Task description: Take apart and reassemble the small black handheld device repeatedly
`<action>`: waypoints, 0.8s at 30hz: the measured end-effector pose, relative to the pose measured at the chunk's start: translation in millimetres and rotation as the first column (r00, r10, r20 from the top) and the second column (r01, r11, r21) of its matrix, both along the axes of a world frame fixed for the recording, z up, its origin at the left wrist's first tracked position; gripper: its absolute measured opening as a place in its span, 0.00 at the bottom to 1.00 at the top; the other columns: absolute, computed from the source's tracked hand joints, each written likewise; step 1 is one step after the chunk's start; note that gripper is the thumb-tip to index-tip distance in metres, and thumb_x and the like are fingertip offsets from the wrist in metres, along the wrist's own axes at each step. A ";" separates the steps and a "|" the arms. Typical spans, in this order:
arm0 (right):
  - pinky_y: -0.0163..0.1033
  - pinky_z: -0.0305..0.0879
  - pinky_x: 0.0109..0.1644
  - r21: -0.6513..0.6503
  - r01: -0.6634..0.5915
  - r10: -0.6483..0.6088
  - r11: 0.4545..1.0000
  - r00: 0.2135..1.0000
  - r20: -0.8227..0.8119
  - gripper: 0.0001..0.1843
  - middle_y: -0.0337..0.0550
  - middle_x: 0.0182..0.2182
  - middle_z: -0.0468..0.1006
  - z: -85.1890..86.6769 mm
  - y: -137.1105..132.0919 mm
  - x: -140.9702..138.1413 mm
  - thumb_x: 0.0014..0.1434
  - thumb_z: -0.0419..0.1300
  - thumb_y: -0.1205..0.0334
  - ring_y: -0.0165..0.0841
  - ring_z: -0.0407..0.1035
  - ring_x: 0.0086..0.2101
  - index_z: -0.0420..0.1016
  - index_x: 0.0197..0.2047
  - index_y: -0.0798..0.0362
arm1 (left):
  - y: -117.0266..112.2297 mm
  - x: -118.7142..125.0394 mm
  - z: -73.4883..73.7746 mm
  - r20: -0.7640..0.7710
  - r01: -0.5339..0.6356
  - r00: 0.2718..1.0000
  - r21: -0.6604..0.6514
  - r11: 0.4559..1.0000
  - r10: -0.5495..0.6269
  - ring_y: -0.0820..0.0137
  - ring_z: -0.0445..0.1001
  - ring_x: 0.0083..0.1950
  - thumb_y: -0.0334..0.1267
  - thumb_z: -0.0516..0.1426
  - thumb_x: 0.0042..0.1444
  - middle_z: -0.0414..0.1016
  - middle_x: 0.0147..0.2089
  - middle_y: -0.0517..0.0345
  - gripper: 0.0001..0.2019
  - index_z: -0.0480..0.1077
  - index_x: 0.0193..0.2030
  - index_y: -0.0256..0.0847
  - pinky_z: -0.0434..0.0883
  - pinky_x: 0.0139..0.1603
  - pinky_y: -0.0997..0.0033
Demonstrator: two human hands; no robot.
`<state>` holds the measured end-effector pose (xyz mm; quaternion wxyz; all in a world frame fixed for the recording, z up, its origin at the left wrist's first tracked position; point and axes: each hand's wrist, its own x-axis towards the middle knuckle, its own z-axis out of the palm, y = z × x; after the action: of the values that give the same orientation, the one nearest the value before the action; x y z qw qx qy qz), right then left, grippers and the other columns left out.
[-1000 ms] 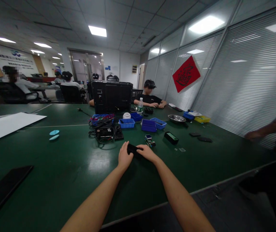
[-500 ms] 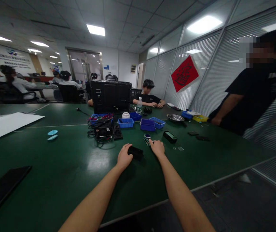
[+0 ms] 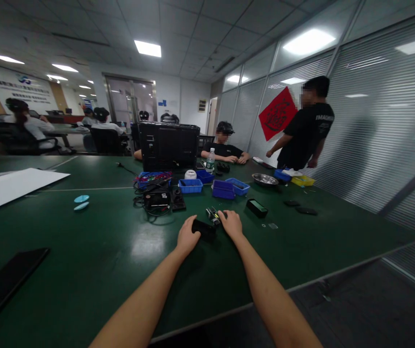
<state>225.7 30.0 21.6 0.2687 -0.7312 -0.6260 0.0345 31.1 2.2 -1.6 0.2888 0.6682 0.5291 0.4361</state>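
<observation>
On the green table [image 3: 116,270], my left hand [image 3: 187,235] is closed around the near-left end of a black plastic housing [image 3: 204,229]. My right hand [image 3: 231,224] grips a small circuit board [image 3: 213,215] by its right side. Metal parts and a bit of yellow show on the board, which is held just beyond the housing. Whether the two touch I cannot tell. Farther right lies a similar black case with a greenish face [image 3: 257,208]. A small ring [image 3: 263,225] and a clear flat piece [image 3: 273,225] lie nearer me.
Blue bins [image 3: 190,185], a metal bowl [image 3: 265,180], a water bottle [image 3: 211,160] and tangled cables [image 3: 156,199] stand beyond my hands. A black monitor [image 3: 169,145] is behind them. One person [image 3: 225,147] sits across; another [image 3: 303,130] stands at the right.
My right hand has brought the circuit board left and closer to the housing, and the board is turned to another face. My left hand stays put. The standing person has moved farther away.
</observation>
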 end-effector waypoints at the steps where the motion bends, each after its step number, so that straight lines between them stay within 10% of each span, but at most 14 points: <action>1: 0.40 0.55 0.46 -0.031 -0.006 0.006 0.999 1.000 0.004 0.29 0.53 0.44 0.70 0.3 0.2 -0.2 0.57 0.43 0.43 0.40 0.62 0.45 0.70 0.47 0.56 | 0.6 -0.5 -0.4 0.006 0.008 1.000 -0.006 1.000 -0.008 0.67 0.58 0.60 0.27 0.52 0.41 0.60 0.59 0.56 0.31 0.60 0.56 0.43 0.53 0.61 0.69; 7: 0.38 0.57 0.42 -0.131 -0.071 0.085 0.989 0.991 0.103 0.24 0.52 0.40 0.72 -1.3 -0.7 -9.8 0.53 0.52 0.45 0.40 0.64 0.41 0.71 0.44 0.55 | 1.9 0.1 -3.2 -0.034 0.018 0.999 -0.015 1.000 -0.019 0.64 0.58 0.60 0.40 0.54 0.48 0.60 0.60 0.49 0.29 0.56 0.59 0.39 0.54 0.60 0.65; 14: 0.40 0.55 0.45 0.038 0.020 -0.029 0.999 0.965 0.260 0.22 0.51 0.46 0.67 1.0 -2.3 -0.4 0.50 0.58 0.57 0.42 0.59 0.45 0.67 0.49 0.53 | -0.7 1.4 -1.6 -0.023 -0.008 1.000 -0.027 1.000 0.008 0.64 0.60 0.59 0.42 0.55 0.48 0.61 0.59 0.50 0.28 0.58 0.57 0.40 0.55 0.59 0.68; 24: 0.41 0.57 0.46 0.017 0.009 -0.011 1.000 0.995 0.100 0.29 0.52 0.42 0.69 1.9 0.6 11.4 0.49 0.55 0.44 0.42 0.62 0.44 0.69 0.48 0.56 | 4.0 -14.8 5.0 0.004 0.101 0.995 -0.050 0.994 -0.101 0.63 0.62 0.58 0.43 0.60 0.43 0.62 0.58 0.48 0.37 0.53 0.61 0.40 0.57 0.58 0.66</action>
<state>237.1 30.7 23.5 0.2433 -0.7329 -0.6353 -0.0087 16.3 6.2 3.4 0.3277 0.6861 0.5053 0.4081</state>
